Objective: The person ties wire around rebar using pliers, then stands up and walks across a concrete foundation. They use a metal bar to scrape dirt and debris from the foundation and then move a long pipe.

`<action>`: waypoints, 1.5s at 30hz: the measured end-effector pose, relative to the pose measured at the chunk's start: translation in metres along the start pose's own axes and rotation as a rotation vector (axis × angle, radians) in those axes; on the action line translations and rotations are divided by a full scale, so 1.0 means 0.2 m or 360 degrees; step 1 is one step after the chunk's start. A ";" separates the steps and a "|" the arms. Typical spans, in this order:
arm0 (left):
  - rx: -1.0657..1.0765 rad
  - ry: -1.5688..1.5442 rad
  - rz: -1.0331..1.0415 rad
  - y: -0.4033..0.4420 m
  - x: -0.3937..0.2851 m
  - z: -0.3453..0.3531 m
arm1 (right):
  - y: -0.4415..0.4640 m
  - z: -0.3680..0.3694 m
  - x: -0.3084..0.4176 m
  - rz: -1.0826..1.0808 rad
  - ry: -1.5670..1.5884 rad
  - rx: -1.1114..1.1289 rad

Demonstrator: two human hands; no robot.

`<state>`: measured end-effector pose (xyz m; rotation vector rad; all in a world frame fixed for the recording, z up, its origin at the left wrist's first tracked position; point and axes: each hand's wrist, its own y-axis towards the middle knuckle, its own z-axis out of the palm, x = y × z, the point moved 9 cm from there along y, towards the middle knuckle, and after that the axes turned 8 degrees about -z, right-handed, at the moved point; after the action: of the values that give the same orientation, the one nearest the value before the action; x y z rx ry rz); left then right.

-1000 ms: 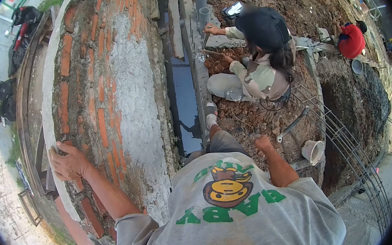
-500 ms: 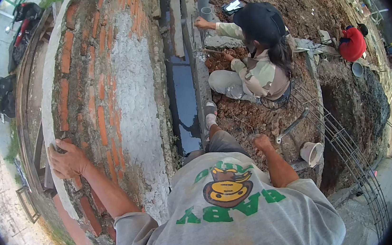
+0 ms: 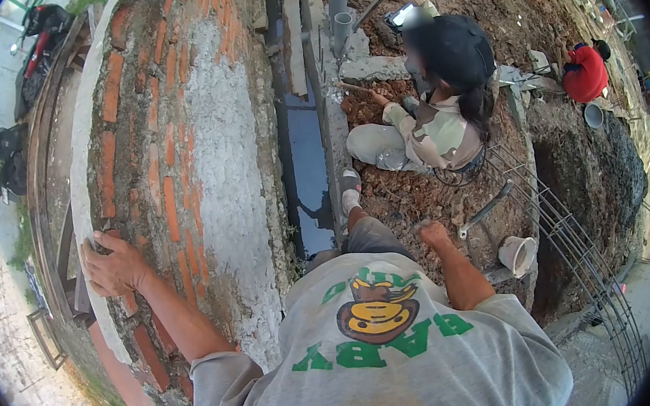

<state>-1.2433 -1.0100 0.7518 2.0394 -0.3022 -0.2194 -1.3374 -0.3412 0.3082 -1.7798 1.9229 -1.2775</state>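
My left hand (image 3: pixel 114 265) rests on the top edge of a brick wall (image 3: pixel 170 195), its fingers spread over the pale rim. Low over the reddish soil, my right hand (image 3: pixel 433 233) is curled into a loose fist, and no object shows in it. Nearest to it lies a dark bar-shaped tool (image 3: pixel 486 208) with a pale end. A white bucket (image 3: pixel 517 255) stands a little farther right, tipped towards me.
A co-worker in a black cap (image 3: pixel 455 50) crouches ahead, one hand raised with a long tool (image 3: pixel 372 9), the other holding a thin rod (image 3: pixel 355 86). A water-filled trench (image 3: pixel 307 149) runs beside the wall. Right are a rebar cage (image 3: pixel 575 244) and a person in red (image 3: pixel 585 72).
The co-worker's hand has risen from beside the grey pipe, up and right, with the long tool, and their head has shifted right. My hands have hardly moved.
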 end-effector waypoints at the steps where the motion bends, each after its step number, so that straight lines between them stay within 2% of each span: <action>1: -0.0002 -0.0003 0.0003 0.00 0.00 0.00 | 0.00 -0.01 -0.02 0.0098 0.0105 -0.0041; 4: 0.0002 0.0001 0.0005 0.00 0.00 -0.01 | -0.02 -0.01 0.00 0.0069 -0.0023 -0.0001; 8: 0.0021 0.0015 0.0001 0.00 0.00 0.00 | -0.04 -0.01 0.00 0.0091 0.0089 -0.0007; 10: 0.0026 0.0016 0.0004 0.00 0.00 0.01 | -0.06 -0.02 0.07 -0.0065 -0.0201 0.0065; 13: 0.0040 0.0010 0.0002 0.00 0.01 0.01 | -0.04 0.00 0.04 -0.0038 -0.0288 0.0094; 18: 0.0061 0.0006 -0.0014 -0.01 0.02 0.02 | -0.19 -0.13 0.23 0.0000 -0.0188 0.0066; 25: 0.0070 0.0027 -0.0011 -0.01 0.02 0.03 | -0.04 0.01 0.04 -0.0116 -0.0153 0.0055; 28: 0.0051 0.0009 -0.0006 -0.01 0.02 0.03 | -0.16 -0.12 0.22 -0.0116 -0.0380 0.0044; 29: 0.0042 0.0000 0.0000 -0.01 0.02 0.03 | -0.15 -0.10 0.20 -0.0115 -0.0378 0.0045; 31: 0.0051 0.0008 -0.0002 -0.01 0.02 0.03 | -0.09 -0.05 0.06 0.0113 0.0153 -0.0038; 32: 0.0059 0.0017 -0.0007 -0.01 0.02 0.03 | -0.08 -0.04 0.04 0.0113 0.0153 -0.0040; 34: 0.0058 0.0011 -0.0005 -0.01 0.03 0.04 | -0.04 -0.01 0.07 -0.0158 -0.0307 0.0066; 38: 0.0072 0.0007 -0.0010 -0.01 0.03 0.05 | 0.00 0.03 0.03 -0.0148 -0.0192 0.0061; 41: 0.0087 0.0018 -0.0024 -0.01 0.03 0.06 | -0.01 -0.01 0.01 -0.0002 0.0078 -0.0147; 43: 0.0088 0.0022 -0.0027 -0.01 0.03 0.05 | -0.01 0.04 0.11 -0.0324 -0.0741 0.0179; 44: 0.0088 0.0027 -0.0028 -0.01 0.03 0.05 | 0.00 0.05 0.09 -0.0323 -0.0741 0.0179; 45: 0.0089 0.0027 -0.0027 -0.01 0.03 0.05 | 0.01 0.06 0.05 -0.0275 -0.0508 0.0142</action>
<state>-1.2399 -1.0189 0.7447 2.0990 -0.2835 -0.2065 -1.3329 -0.3558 0.3024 -1.9977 1.5469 -1.0328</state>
